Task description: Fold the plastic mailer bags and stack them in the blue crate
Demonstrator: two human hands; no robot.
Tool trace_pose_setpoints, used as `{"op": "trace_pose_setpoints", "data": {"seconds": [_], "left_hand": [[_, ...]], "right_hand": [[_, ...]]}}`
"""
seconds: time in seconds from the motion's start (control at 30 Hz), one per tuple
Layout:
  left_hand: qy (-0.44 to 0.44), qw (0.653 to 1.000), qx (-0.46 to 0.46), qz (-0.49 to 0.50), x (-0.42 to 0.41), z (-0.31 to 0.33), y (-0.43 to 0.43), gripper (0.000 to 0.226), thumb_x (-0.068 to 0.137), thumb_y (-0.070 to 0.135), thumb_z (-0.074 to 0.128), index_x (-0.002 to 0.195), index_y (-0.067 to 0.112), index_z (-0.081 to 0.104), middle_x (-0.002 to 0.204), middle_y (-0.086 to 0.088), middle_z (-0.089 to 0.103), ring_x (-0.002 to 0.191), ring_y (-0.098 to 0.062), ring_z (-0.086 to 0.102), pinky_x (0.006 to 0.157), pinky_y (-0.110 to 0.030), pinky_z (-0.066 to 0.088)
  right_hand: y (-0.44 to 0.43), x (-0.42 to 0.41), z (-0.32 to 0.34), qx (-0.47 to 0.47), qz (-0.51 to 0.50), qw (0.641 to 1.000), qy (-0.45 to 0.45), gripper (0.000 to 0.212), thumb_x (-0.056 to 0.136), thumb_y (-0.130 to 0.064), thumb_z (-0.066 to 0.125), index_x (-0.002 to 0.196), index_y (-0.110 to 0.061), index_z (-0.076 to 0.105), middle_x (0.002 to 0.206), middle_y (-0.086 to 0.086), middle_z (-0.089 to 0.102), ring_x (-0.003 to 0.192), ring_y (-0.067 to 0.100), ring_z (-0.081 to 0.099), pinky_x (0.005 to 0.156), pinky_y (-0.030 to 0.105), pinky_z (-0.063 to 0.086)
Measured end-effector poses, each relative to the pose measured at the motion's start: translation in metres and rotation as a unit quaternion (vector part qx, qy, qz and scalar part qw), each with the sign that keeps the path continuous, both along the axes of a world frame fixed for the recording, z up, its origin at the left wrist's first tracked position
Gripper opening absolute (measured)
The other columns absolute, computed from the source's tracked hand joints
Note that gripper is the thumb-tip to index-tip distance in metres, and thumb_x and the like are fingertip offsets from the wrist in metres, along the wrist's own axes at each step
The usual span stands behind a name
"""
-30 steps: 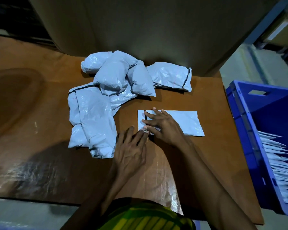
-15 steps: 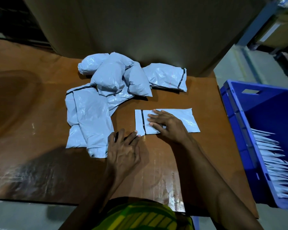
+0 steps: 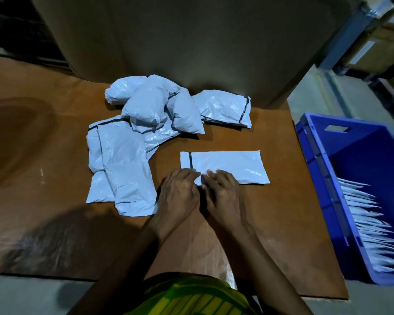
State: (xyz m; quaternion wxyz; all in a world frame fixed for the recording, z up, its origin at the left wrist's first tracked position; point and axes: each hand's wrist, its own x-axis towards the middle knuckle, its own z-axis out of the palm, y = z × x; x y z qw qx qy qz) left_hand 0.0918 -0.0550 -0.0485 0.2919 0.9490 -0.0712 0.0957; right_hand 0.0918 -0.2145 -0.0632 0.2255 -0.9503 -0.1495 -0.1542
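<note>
Near the frame's centre, your left hand [image 3: 180, 194] and right hand [image 3: 223, 194] pinched with curled fingers the near edge of the flat pale-grey plastic mailer bag [image 3: 232, 164], which seemed light, limp and slippery, best held at its edges.

View, single: head-worn, wide-angle. Stood above the near edge of the table [image 3: 282, 212] and faced forward and steeply down. Range close: forearms entered from the bottom, and left hand [image 3: 180, 194] and right hand [image 3: 223, 194] met mid-frame at the bag [image 3: 232, 164]. Cardboard [image 3: 191, 53] closed the far side. Crate [image 3: 373, 151] was cut by the right border.
</note>
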Motion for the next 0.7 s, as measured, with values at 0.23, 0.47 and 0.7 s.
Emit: {"op": "trace_pose_setpoints", "data": {"seconds": [0.23, 0.47, 0.7], "left_hand": [[0.008, 1.0, 0.005, 0.001, 0.01, -0.004, 0.002, 0.035, 0.082, -0.008, 0.064, 0.113, 0.003, 0.077, 0.116, -0.014, 0.073, 0.112, -0.033, 0.065, 0.093, -0.043, 0.056], [-0.01, 1.0, -0.007, -0.013, 0.004, -0.004, 0.011, 0.04, 0.09, 0.011, 0.045, 0.113, 0.007, 0.077, 0.116, -0.009, 0.072, 0.111, -0.028, 0.065, 0.088, -0.038, 0.058], [-0.052, 0.995, 0.076, -0.046, -0.006, -0.021, 0.006, 0.059, 0.057, -0.021, 0.078, 0.112, 0.002, 0.076, 0.116, -0.015, 0.074, 0.113, -0.033, 0.071, 0.09, -0.039, 0.06]], "right_hand": [[-0.012, 0.006, 0.017, 0.107, -0.005, 0.993, 0.055, 0.025, 0.104, -0.025, 0.062, 0.123, -0.021, 0.077, 0.125, -0.006, 0.073, 0.124, 0.012, 0.058, 0.105, 0.038, 0.049], [0.003, 0.012, 0.014, -0.017, 0.039, 0.997, 0.065, 0.032, 0.097, -0.027, 0.064, 0.127, -0.026, 0.075, 0.132, -0.006, 0.07, 0.126, 0.025, 0.052, 0.106, 0.043, 0.042], [0.007, 0.063, 0.026, -0.052, 0.042, 0.994, 0.087, 0.022, 0.091, -0.02, 0.075, 0.112, -0.026, 0.082, 0.12, -0.006, 0.076, 0.112, 0.024, 0.06, 0.089, 0.042, 0.054]]}}
